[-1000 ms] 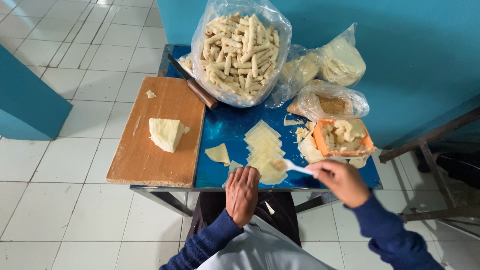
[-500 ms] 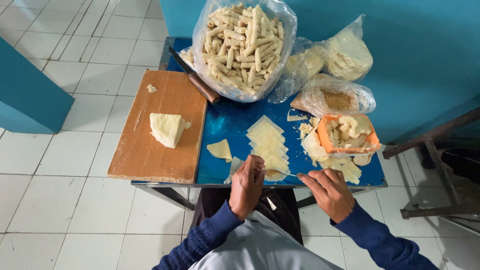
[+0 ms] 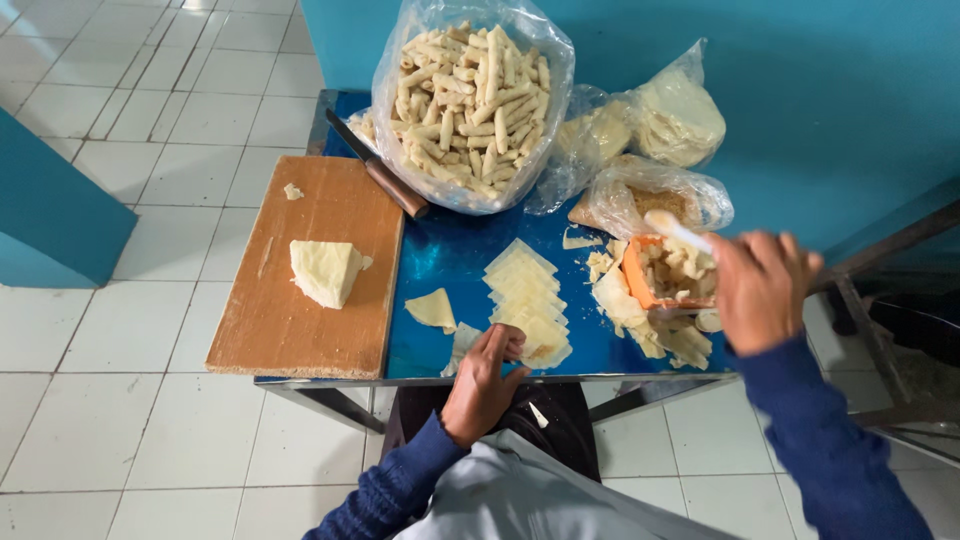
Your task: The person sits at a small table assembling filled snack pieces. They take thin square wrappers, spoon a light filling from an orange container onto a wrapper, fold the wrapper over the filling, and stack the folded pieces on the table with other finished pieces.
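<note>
1 head cam, looks steeply down from above, fairly close over blue table [image 3: 450, 260], floor visible.

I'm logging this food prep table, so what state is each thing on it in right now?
Big bag of rolls: open, full.
Wrapper sheets: laid in an overlapping row.
Wedge block: cut, on the cutting board.
Knife: lying idle.
Orange tub: filled.
Left hand: fingertips on a wrapper.
Right hand: grip closed on a white utensil.
</note>
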